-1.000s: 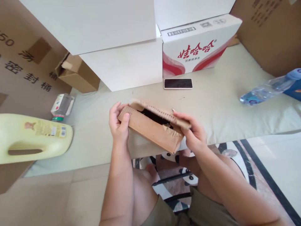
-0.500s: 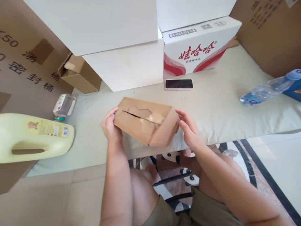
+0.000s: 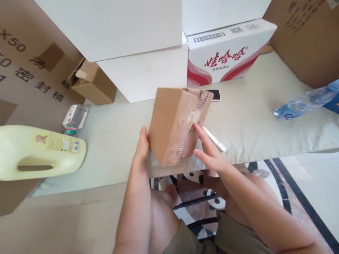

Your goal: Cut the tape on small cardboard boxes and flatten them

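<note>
A brown cardboard box (image 3: 164, 123) stands tilted above the bench's front edge, its taped narrow side (image 3: 185, 134) facing right. The tape there is wrinkled and striped with dark marks. My left hand (image 3: 143, 144) grips the box from the left, its thumb upright along the side and its other fingers mostly hidden. With fingers apart, my right hand (image 3: 209, 150) rests its fingertips against the taped side. Just beyond that hand, a slim white tool (image 3: 215, 140) lies on the cloth, partly covered; its kind is unclear. A phone (image 3: 216, 95) is half hidden behind the box.
White cartons (image 3: 148, 76) and a printed water carton (image 3: 225, 63) line the back. At left are a small open cardboard box (image 3: 97, 84), a clear bottle (image 3: 75, 118) and a pale yellow jug (image 3: 60, 148). A water bottle (image 3: 304, 102) lies at right.
The box has been turned and tipped up, so its taped side now shows instead of the slit face. My right hand has shifted onto the tape. The white tool has come into sight.
</note>
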The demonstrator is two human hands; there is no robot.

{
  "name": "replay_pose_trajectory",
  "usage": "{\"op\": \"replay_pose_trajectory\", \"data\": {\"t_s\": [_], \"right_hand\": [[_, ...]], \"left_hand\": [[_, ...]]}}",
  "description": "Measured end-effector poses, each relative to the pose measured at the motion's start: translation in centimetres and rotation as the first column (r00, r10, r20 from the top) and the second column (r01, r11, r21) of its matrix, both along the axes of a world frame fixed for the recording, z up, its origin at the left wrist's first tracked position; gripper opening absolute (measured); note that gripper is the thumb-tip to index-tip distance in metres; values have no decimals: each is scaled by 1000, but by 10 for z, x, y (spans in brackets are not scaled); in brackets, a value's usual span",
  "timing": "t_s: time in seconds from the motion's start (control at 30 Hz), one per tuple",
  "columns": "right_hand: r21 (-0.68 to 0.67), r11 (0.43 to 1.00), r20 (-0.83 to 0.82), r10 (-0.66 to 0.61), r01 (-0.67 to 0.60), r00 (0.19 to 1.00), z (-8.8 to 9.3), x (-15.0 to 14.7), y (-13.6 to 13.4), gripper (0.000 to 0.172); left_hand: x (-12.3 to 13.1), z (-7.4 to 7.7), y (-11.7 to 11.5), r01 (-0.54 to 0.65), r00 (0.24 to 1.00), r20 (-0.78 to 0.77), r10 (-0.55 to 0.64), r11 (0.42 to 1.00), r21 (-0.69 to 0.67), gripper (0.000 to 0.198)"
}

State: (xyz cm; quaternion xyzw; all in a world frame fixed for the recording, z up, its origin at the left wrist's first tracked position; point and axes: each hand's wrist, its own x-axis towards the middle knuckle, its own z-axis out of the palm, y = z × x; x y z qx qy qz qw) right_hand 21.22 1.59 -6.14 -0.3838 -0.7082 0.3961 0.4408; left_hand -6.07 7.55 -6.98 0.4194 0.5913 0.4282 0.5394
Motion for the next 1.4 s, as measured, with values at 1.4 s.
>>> {"op": "replay_pose_trajectory", "data": {"t_s": [1.4], "right_hand": [[-377,874,-414,-454,306,789,41,24,30,26]], "left_hand": [[37,23,-2,-201,978,130,160,887,417,43]]}}
